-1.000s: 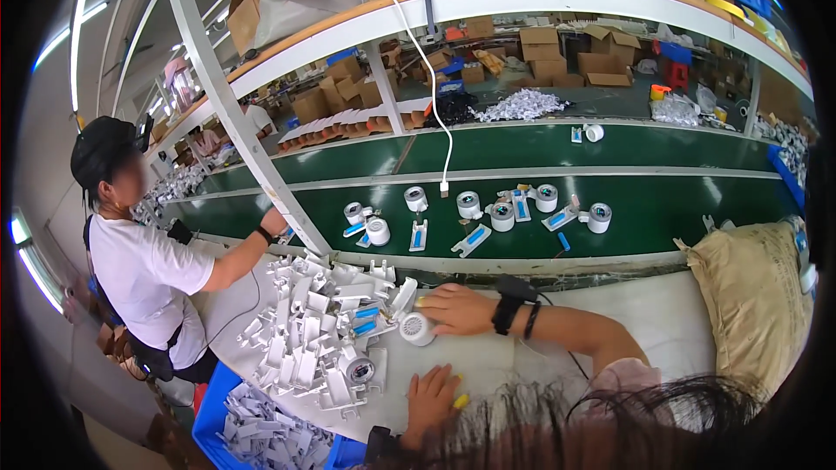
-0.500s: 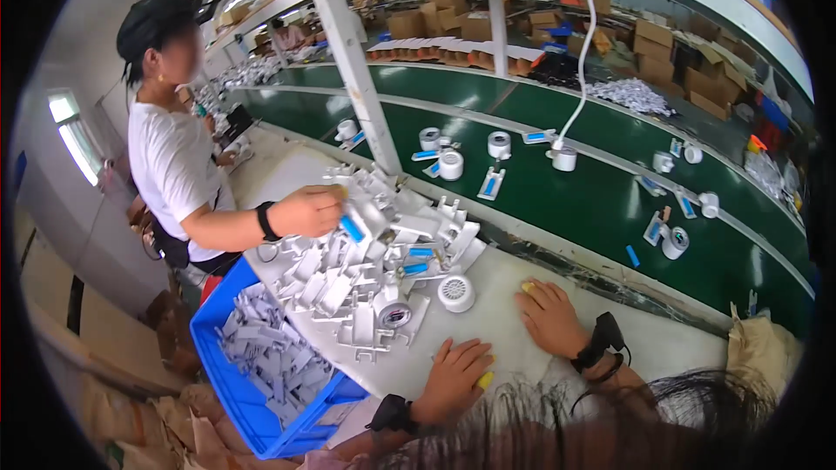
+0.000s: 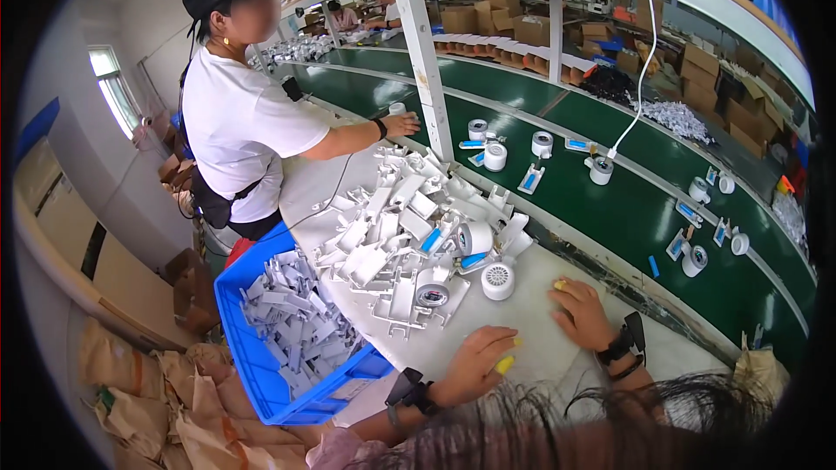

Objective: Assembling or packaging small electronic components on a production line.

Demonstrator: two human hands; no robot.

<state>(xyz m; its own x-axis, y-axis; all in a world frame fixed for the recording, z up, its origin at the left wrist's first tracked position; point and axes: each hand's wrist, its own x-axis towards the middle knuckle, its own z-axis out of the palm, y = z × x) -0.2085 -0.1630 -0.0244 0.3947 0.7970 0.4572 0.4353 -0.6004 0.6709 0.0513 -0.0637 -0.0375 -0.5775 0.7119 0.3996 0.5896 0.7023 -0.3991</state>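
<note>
My left hand (image 3: pixel 477 364) lies on the pale worktop (image 3: pixel 531 339), fingers stretched out, holding nothing. Yellow covers show on some of its fingertips. To its right, my right hand (image 3: pixel 582 315) rests on the same surface near the belt's edge, its fingers apart and nothing in them. The nearest object to my left hand is a white round part with a grille top (image 3: pixel 497 281). Just beyond lies a heap of white plastic brackets (image 3: pixel 409 200), with a second round part (image 3: pixel 432 296) on its near side and a few blue strips among the brackets.
A blue bin (image 3: pixel 287 400) full of white pieces stands left of the worktop. A green conveyor belt (image 3: pixel 592 209) carries several round parts and brackets. A co-worker (image 3: pixel 252 113) in a white shirt stands at left, hand (image 3: pixel 401 124) at the belt. A white post (image 3: pixel 420 52) rises between.
My view has swung left, shifting the scene rightward. The co-worker's hand has moved from the heap to the belt's edge, beside a round white part. My hands stay on the worktop.
</note>
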